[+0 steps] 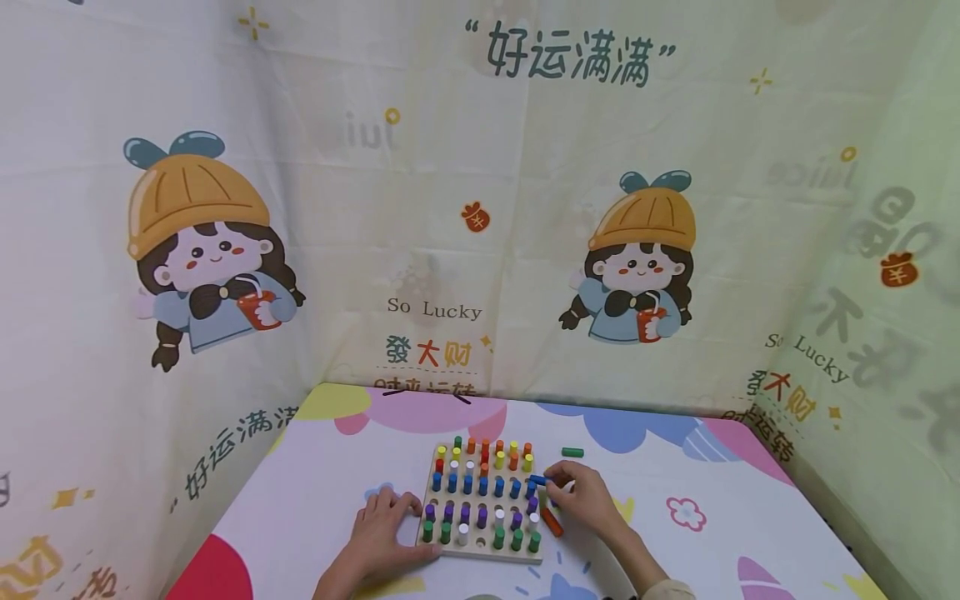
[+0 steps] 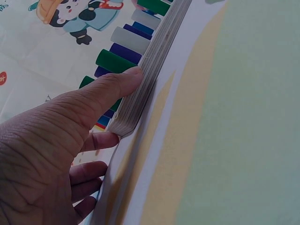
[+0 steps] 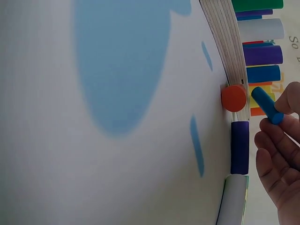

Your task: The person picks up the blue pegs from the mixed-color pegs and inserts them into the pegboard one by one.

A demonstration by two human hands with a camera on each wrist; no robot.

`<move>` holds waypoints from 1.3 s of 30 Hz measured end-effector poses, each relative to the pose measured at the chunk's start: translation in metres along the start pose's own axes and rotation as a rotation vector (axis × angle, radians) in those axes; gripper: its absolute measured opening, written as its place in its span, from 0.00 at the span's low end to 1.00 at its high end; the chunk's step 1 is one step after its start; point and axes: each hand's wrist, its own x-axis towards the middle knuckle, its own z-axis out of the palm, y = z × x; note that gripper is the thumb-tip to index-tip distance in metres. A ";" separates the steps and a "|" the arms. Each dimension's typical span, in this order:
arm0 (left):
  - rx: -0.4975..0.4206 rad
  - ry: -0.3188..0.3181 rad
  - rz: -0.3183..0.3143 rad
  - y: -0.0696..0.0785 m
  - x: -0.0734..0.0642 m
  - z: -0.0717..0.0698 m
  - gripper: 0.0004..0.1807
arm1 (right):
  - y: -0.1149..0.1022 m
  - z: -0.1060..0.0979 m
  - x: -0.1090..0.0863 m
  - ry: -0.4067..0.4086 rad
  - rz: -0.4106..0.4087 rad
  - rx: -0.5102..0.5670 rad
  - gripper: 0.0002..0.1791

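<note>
A wooden pegboard [image 1: 491, 557] with rows of coloured pegs lies on the table, its colours running from orange and yellow at the back to green at the front. My left hand [image 1: 384, 529] rests at its front left corner, thumb along the near edge and the other fingers spread by the left side. In the left wrist view, the thumb [image 2: 115, 86] presses the layered wooden edge. Thumb and fingers of my right hand [image 1: 585, 497] pinch a blue peg [image 3: 267, 105], tilted, close over the board's right edge. Some front-row holes show between pegs.
Right of the board lie a loose red-orange peg [image 1: 551, 522] and, farther back, a green peg [image 1: 573, 452]. Purple [image 3: 240, 147] and white [image 3: 234, 201] pegs lie on the table in the right wrist view. Printed cloth walls [image 1: 517, 250] enclose the table.
</note>
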 end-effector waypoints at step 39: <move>-0.007 -0.006 -0.005 0.002 0.001 -0.001 0.33 | -0.022 0.002 0.005 0.116 0.005 0.024 0.06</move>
